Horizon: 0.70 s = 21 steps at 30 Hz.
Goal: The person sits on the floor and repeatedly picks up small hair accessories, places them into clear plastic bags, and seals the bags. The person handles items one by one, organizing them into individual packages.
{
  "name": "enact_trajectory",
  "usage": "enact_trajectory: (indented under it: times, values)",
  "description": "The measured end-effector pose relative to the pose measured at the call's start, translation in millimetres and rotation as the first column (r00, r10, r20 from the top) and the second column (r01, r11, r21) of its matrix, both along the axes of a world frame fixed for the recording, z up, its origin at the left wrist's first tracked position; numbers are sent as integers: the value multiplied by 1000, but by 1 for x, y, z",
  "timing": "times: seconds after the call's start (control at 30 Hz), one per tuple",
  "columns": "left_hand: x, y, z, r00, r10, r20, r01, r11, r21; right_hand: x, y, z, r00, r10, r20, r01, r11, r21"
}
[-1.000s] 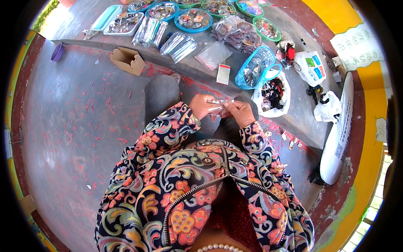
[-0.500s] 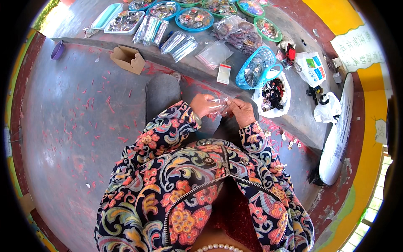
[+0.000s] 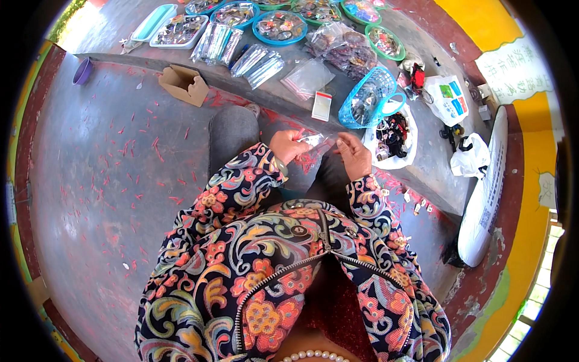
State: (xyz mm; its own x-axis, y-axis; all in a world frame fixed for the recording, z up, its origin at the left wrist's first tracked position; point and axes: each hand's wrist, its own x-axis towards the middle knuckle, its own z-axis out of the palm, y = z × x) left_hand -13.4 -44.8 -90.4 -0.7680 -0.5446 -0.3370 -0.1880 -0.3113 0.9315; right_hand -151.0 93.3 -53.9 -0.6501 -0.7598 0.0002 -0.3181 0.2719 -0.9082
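In front of my knees, my left hand [image 3: 288, 146] is closed on a small clear plastic bag [image 3: 313, 140]. The bag's shiny film catches the light, and its contents are too small to make out. Just to the right is my right hand [image 3: 354, 157], its fingers curled and pressed together near the bag's right edge. Whether that hand pinches the thin film or something tiny is hidden. A blue plastic basket [image 3: 369, 99] of small dark items stands beyond my right hand, beside a white bag [image 3: 408, 158] of black pieces.
On the raised ledge are packed bags [image 3: 342, 48], flat clear bags [image 3: 306, 78], a white-and-red card [image 3: 322, 106], silvery packets [image 3: 258, 65] and a blue tray [image 3: 280, 42] of small goods. A cardboard box [image 3: 183, 85] and purple bucket [image 3: 83, 72] stand on the floor, among red scraps.
My hands have moved apart: the right one shifted slightly right, away from the bag's middle. My left hand still has the plastic bag, which now hangs more between them.
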Motion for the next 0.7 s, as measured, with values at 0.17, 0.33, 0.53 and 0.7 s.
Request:
enact_trajectory:
  times: [0.17, 0.33, 0.53, 0.7]
  values:
    - [2, 10, 4, 977, 78, 200, 79, 735, -674, 25, -11, 39, 640, 349, -685, -438, 898, 48]
    - [4, 16, 8, 970, 30, 241, 177, 591, -787, 41, -14, 24, 555, 549, -624, -454, 829, 325]
    - [6, 16, 12, 981, 31, 192, 133, 616, -777, 49, -15, 7, 510, 635, -581, -198, 743, 639]
    - [5, 15, 21, 986, -32, 166, 146, 654, -742, 47, -15, 2, 508, 691, -514, -213, 679, 702]
